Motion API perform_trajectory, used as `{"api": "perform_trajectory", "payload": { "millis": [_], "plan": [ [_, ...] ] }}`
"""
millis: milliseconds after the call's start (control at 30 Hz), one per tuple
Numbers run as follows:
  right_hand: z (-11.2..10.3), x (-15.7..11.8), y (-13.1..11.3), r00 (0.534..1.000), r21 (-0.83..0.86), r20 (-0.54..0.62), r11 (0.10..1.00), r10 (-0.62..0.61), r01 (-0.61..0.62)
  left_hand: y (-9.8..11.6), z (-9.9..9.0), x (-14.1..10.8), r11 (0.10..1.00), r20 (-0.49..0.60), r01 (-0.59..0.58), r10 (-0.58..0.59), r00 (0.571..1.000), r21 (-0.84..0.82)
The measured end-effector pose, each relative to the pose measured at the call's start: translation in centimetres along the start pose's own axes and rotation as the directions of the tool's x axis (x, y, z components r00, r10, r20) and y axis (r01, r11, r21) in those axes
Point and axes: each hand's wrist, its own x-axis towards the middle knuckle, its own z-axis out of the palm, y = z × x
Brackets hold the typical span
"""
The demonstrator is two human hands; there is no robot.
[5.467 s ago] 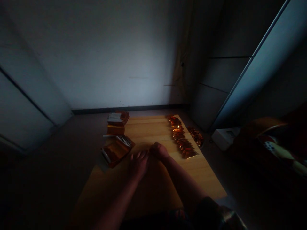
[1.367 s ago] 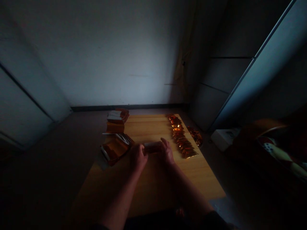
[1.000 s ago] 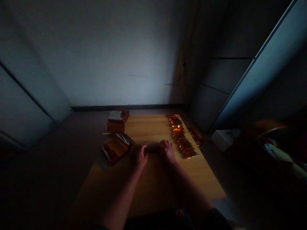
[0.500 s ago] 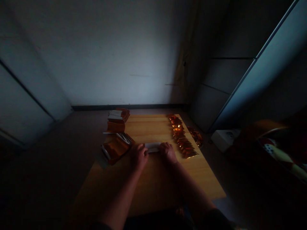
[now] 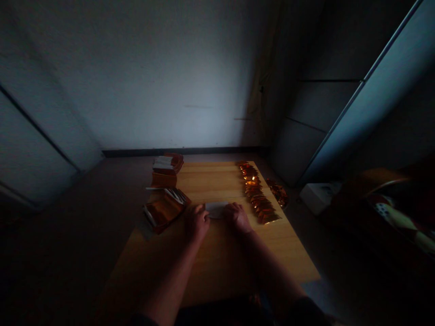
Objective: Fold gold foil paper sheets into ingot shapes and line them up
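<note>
We see a pale sheet [image 5: 216, 211] that looks like matt paper, a smooth wooden tabletop [image 5: 210, 181], folded pieces [image 5: 252, 184] with a glossy foil-like finish, stacked sheets [image 5: 165, 209] with a duller sheen, and a matt wall [image 5: 190, 86].

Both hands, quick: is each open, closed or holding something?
Left hand: closed, holding the left end of the pale sheet.
Right hand: closed, holding its right end.

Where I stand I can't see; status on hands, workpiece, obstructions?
Left hand and right hand at opposite ends of pale rectangular paper-like sheet. Grip or press unclear. Nothing visible covers its middle. Shiny copper-coloured foil row to the right, apart.
</note>
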Motion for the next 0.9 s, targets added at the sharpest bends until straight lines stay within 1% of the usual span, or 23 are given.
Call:
{"api": "perform_trajectory", "payload": {
  "millis": [100,233,333,400,467,600,667,733,900],
  "plan": [
    [0.3,0.0,0.2,1.0,0.021,-0.008,1.0,0.023,-0.022,0.0,0.0,0.0,1.0,0.01,0.002,-0.002,1.0,0.005],
    [0.2,0.1,0.8,0.997,0.115,-0.019,0.991,0.069,-0.067,0.0,0.0,0.0,1.0,0.042,0.004,-0.004,0.999,0.012],
    [-0.6,0.2,0.7,1.0,0.171,-0.007,0.985,0.027,-0.026,0.0,-0.1,-0.1,1.0,0.042,-0.011,0.01,0.999,0.016],
    [-1.0,0.4,0.0,1.0,0.151,0.018,0.989,0.007,-0.01,0.0,-0.2,-0.1,1.0,0.036,-0.017,0.016,0.999,0.023],
    [-1.1,0.7,-1.0,0.999,0.089,0.04,0.996,0.009,-0.012,0.0,-0.1,-0.2,0.999,0.032,-0.022,0.021,0.999,0.034],
    [-0.4,1.1,-2.5,0.997,0.028,0.08,1.0,-0.011,0.009,-0.1,0.0,-0.2,0.999,0.045,-0.026,0.024,0.999,0.042],
    [-0.2,0.9,-2.4,0.996,0.009,0.086,1.0,0.016,-0.017,0.0,-0.1,-0.2,0.999,0.058,-0.011,0.009,0.998,0.039],
    [-0.4,0.6,-1.8,0.993,-0.006,0.093,0.998,0.066,-0.066,0.2,-0.2,-0.2,0.999,0.067,0.019,-0.022,0.998,0.039],
    [-2.2,-0.5,0.3,0.972,-0.064,0.127,0.979,0.2,-0.193,0.6,-0.9,0.1,0.998,0.116,0.067,-0.069,0.991,0.014]
  ]
}}
